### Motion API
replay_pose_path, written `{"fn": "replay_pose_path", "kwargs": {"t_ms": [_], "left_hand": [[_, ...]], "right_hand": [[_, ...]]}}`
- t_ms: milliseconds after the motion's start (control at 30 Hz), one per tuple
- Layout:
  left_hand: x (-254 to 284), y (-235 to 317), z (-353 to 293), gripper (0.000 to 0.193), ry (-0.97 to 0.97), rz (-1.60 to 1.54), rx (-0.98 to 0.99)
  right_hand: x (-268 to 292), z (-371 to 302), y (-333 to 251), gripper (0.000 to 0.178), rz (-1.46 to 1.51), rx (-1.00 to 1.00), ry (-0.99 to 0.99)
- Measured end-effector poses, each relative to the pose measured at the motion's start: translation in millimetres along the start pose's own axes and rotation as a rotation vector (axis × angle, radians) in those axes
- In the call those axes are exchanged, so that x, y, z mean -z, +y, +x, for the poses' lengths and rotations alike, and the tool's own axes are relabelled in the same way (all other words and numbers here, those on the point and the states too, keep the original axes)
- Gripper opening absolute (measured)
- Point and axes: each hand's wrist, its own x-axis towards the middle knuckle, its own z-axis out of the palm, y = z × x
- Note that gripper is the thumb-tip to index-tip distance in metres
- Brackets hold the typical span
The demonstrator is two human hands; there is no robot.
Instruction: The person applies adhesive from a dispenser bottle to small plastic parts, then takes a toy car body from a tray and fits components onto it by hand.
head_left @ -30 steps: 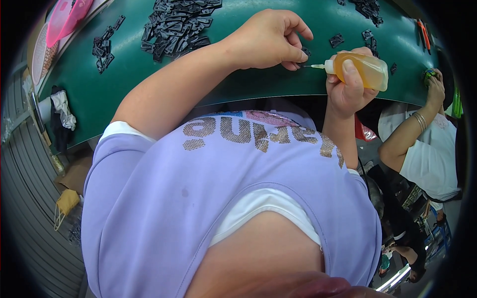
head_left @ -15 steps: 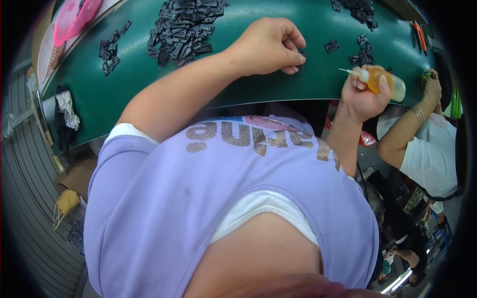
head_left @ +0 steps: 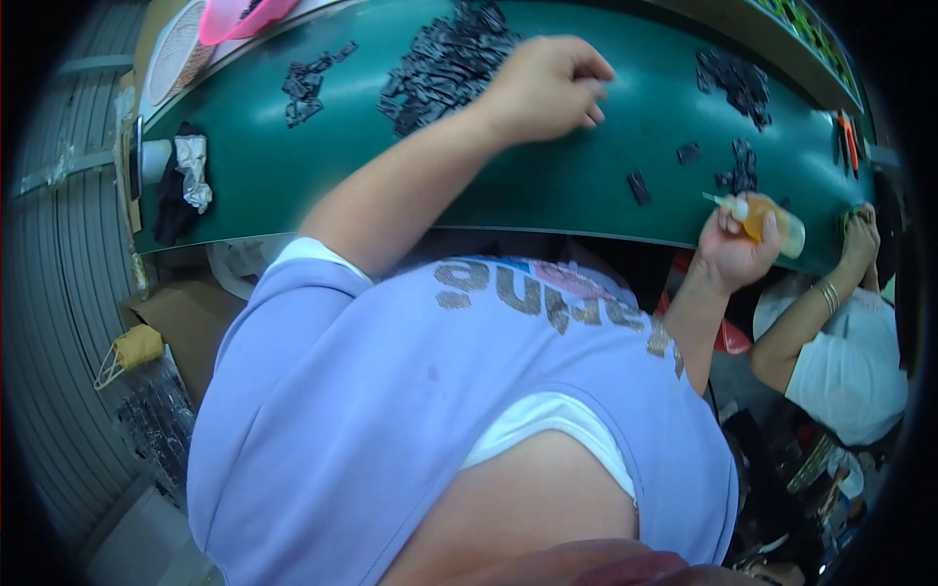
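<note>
Reaching toward the upper middle of the frame, the left hand (head_left: pixel 545 86) rests curled, fingers narrow, beside a heap of small black parts (head_left: pixel 445 63) on the green table (head_left: pixel 547 186); whether it pinches one cannot be told. At right, the right hand (head_left: pixel 735 249) grips a small amber glue bottle (head_left: pixel 767 220), nozzle pointing left. Judging by this, gluing is paused between pieces; bringing part and nozzle together seems due. A pink basket (head_left: pixel 239 15) sits upper left, contents unseen.

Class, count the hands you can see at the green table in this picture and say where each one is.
3. The left hand rests beside the black parts pile; the right hand grips a yellow squeeze bottle; a co-worker's hand is at the table's right edge. Others may be hidden.
</note>
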Motion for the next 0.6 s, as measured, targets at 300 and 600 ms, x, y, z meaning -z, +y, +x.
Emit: {"fn": "replay_pose_path", "kwargs": {"t_ms": [300,600], "left_hand": [[-56.3,15.8,-35.4,0.014,-0.473,0.553,-0.390],[17.3,15.4,0.1,0.024,0.152,0.961,-0.282]], "right_hand": [[-10.0,0.3,1.8,0.019,-0.018,0.051,0.056],[-6.1,-0.4,0.1,0.025,0.059,-0.004,0.006]]}}
